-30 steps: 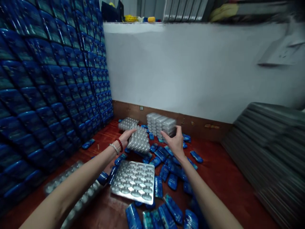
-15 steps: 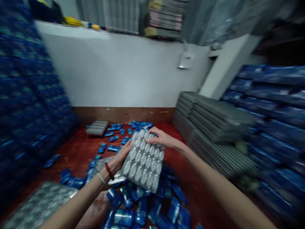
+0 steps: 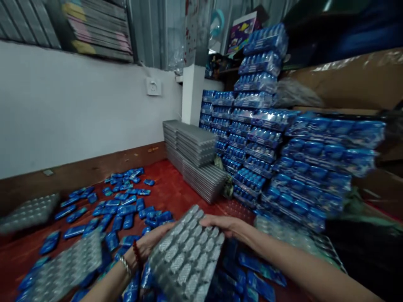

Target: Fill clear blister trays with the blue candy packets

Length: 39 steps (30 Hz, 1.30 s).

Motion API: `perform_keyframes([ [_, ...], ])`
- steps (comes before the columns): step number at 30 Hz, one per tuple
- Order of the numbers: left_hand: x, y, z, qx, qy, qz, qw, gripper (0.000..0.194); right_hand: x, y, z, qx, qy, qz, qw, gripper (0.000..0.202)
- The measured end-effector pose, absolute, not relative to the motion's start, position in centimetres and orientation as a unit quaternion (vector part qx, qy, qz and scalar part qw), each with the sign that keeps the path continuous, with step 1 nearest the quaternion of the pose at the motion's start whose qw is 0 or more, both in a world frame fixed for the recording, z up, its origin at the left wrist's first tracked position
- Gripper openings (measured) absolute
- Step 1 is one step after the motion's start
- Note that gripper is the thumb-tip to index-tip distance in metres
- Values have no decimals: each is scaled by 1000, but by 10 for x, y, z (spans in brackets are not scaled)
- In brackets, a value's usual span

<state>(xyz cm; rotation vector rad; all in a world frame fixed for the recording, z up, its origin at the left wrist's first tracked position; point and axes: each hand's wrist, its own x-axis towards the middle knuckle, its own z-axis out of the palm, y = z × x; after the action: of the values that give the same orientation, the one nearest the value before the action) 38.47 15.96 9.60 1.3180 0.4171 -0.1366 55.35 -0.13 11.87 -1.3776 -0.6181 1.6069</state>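
Observation:
A grey plastic tray (image 3: 189,256) with rows of oval bumps is tilted in front of me, held between both hands. My left hand (image 3: 155,241), with a red bead bracelet and a pale one on its wrist, is closed on the tray's left side, its fingertips partly hidden. My right hand (image 3: 222,224) grips the upper right edge, thumb on the bumps. Beneath and around the tray lie many small shiny blue packs (image 3: 128,221) on the red floor. Another grey tray (image 3: 71,264) rests at the lower left among them.
Stacked grey trays (image 3: 195,144) stand by the wall. To their right rise tall stacks of film-wrapped blue packs (image 3: 252,138). A third loose tray (image 3: 30,212) lies at far left. A clear tray (image 3: 292,235) and dark plastic (image 3: 362,247) are at the right.
My view has turned to the right, bringing the wrapped stacks into fuller sight. Both hands still hold the tray, which now appears lower in view.

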Motion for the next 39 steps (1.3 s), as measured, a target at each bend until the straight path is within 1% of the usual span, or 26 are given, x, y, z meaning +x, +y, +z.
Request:
perform_keyframes([
  [2,398,154,102,554,157,-106,811,58,561,-20,122,-567,-242,611,497,63],
  [4,409,150,112,507,120,-103,847,67,570,-38,135,-602,-262,530,537,83],
  [5,413,148,118,506,107,-89,851,69,575,-47,144,-628,-275,484,545,92],
  [7,417,143,131,562,107,-46,819,66,584,-68,163,-683,-307,390,536,103],
  [9,416,139,140,640,133,6,757,62,591,-93,179,-734,-342,279,516,104],
  [11,410,139,141,686,166,55,707,59,595,-119,190,-781,-358,137,493,101],
  [14,402,146,128,693,202,73,688,61,602,-145,194,-820,-301,-98,476,95],
  [16,400,151,115,694,218,78,682,63,610,-142,193,-802,-234,-222,503,95],
  [17,401,153,110,699,221,82,675,64,616,-134,192,-783,-202,-260,528,96],
  [19,405,153,101,714,214,89,660,63,627,-104,190,-753,-141,-289,574,96],
  [21,410,150,97,731,197,107,644,64,636,-65,191,-746,-86,-288,594,93],
  [25,425,146,94,765,193,168,591,69,638,10,195,-773,34,-275,570,89],
  [27,434,146,93,776,204,171,572,70,634,37,194,-786,85,-270,550,90],
  [29,442,147,93,786,206,169,558,68,632,56,190,-800,92,-284,520,91],
  [31,446,148,93,797,195,164,548,63,636,66,183,-826,32,-312,467,82],
  [34,440,150,91,809,168,150,543,52,651,65,166,-858,-121,-346,360,65],
  [36,427,154,87,815,161,147,536,48,662,56,153,-871,-202,-353,275,62],
  [39,406,167,75,818,183,159,522,49,672,39,140,-874,-289,-366,141,61],
])
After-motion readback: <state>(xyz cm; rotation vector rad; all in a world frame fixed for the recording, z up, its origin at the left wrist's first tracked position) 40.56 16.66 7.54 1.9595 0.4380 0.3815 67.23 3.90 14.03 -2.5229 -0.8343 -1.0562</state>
